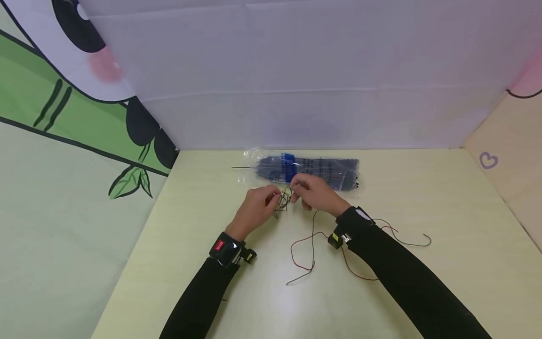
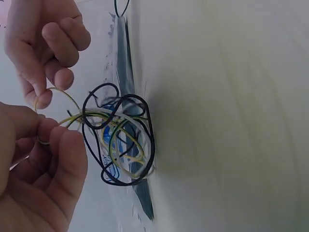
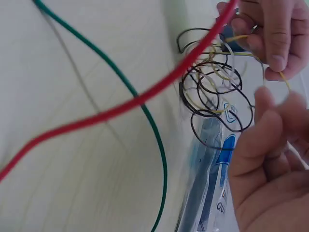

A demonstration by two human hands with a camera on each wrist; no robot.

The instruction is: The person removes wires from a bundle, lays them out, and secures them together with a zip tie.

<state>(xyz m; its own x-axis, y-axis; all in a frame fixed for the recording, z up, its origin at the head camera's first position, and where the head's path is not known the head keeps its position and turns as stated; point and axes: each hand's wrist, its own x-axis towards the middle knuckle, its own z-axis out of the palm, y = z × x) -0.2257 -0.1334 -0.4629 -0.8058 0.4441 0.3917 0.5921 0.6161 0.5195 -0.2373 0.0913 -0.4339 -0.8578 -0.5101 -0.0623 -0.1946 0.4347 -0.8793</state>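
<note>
Between both hands hangs a tangled bundle of thin wires (image 1: 284,201), with black, white, yellow and green strands looped together. My left hand (image 1: 256,207) pinches strands at the edge of the bundle between thumb and fingers. Close beside it, my right hand (image 1: 317,193) pinches a thin yellow wire (image 2: 60,90) that arcs over from the bundle. In the right wrist view, the yellow wire (image 3: 285,79) runs between the two hands' fingertips. Where the strands enter my left fingers, their ends are hidden.
Behind the hands lies a clear plastic bag (image 1: 338,169) of dark strips with a blue label. A loose red wire (image 1: 292,252) and a dark green wire (image 1: 313,235) lie on the pale table (image 1: 169,245), partly under my right forearm. A white wall sheet (image 1: 296,70) stands behind.
</note>
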